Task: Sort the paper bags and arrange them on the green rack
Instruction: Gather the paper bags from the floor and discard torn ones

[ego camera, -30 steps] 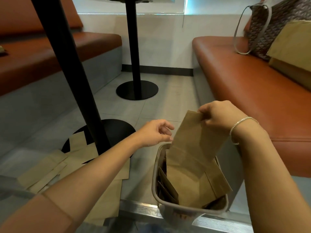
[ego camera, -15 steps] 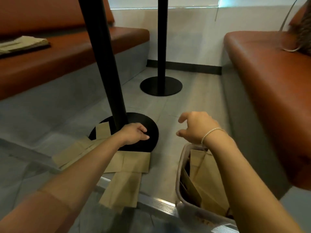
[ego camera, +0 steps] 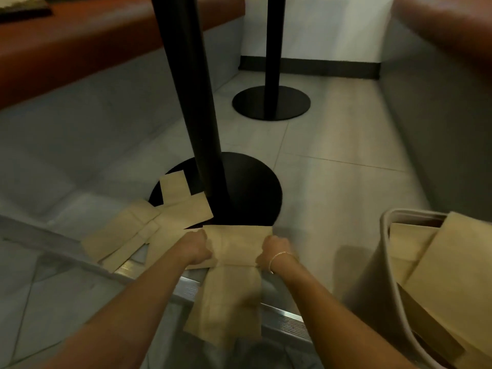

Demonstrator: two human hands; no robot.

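Hands meet low at the centre of the view, both arms reaching forward and down; the left hand curls round the left edge of a flat brown paper bag lying crosswise on the floor, and the right hand, with a thin bracelet at the wrist, curls round its right edge; a second bag lies lengthwise under it, hanging over a ribbed metal floor strip; just beyond the held bag stands a black table pole on a round black base, and the bag's far edge touches that base; more loose bags lie fanned to the left, some overlapping the base; open tiled floor stretches ahead and to the right, as far as a second pole and base near the back wall; at the right, near the right arm, a grey bin holds several brown bags standing on end, their tops above its rim; orange-brown bench seats on grey plinths run along both sides, narrowing the floor to an aisle; motion blur softens the edges.
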